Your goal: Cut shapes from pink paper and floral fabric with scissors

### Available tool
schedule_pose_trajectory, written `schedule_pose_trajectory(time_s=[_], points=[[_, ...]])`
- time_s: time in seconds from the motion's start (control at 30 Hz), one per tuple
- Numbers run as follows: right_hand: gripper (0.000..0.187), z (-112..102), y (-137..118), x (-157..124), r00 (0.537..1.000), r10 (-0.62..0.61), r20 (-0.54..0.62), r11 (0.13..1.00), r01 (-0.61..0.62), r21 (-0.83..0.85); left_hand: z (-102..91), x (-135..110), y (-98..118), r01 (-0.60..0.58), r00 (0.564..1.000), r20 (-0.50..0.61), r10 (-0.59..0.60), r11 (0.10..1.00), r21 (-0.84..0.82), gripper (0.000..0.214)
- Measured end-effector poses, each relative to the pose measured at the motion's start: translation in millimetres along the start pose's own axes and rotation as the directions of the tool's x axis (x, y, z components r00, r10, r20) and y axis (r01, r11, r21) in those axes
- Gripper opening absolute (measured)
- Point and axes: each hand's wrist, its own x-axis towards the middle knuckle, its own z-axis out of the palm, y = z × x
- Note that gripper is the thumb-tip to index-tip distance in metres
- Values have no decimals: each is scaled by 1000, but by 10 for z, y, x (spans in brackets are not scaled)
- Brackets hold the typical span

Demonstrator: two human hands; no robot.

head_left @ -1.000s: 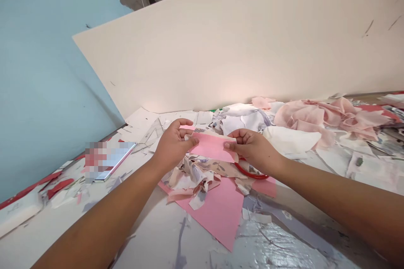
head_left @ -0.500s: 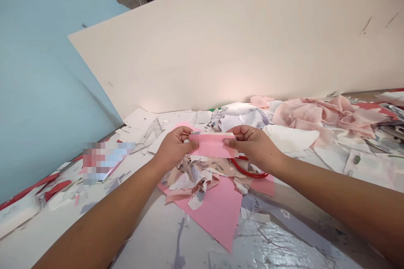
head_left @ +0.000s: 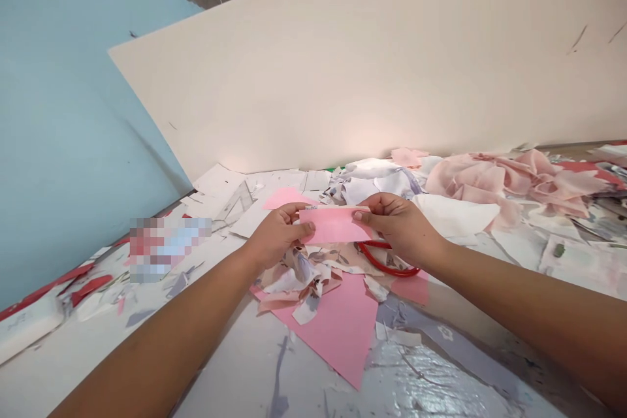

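A small folded piece of pink paper is stretched between my two hands, above the table. My left hand pinches its left end, thumb in front and fingers behind. At the upper right edge my right hand pinches it the same way. A pale strip with a dark print shows along the top edge. Beneath the hands lie crumpled floral fabric scraps and a larger pink sheet. Red loop handles, perhaps of scissors, show below my right hand; the rest is hidden.
Heaped pink fabric lies at the back right, beside white scraps. A clear set square rests at the back left. A pale board stands behind the table, and a blue wall is at the left.
My right thumb has shifted up to the paper's top edge, and the pale strip along that edge now shows less. The view has shifted slightly.
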Motion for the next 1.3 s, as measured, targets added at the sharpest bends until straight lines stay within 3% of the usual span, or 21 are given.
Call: schedule_pose_trajectory(time_s=[0.23, 0.43, 0.53, 0.7, 1.0, 1.3], points=[[25, 1, -1, 25, 1000, 1, 22, 1000, 0, -18, 33, 10, -30, -30, 999, -32, 30, 999, 26, 33], [24, -9, 33, 53, 999, -28, 36, 998, 30, -47, 50, -3, -20, -24, 997, -67, 25, 1000, 17, 41], [24, -25, 49, 61, 998, -38, 47, 998, 40, -42, 27, -11, -6, 15, 1000, 5, -15, 1000, 21, 44], [24, -45, 67, 53, 998, -32, 44, 998, 34, -46, 1, -11, -9, 63, 983, 172, -66, 998, 20, 18], [24, -48, -29, 51, 995, -7, 102, 984, 24, -175, 28, -3, -18, 41, 999, 32, -44, 995, 96, 30], [25, -72, -76, 69, 988, 83, 132, 984, -60, -167, 13, -7, -27, 43, 998, 44, -50, 989, 144, 33]])
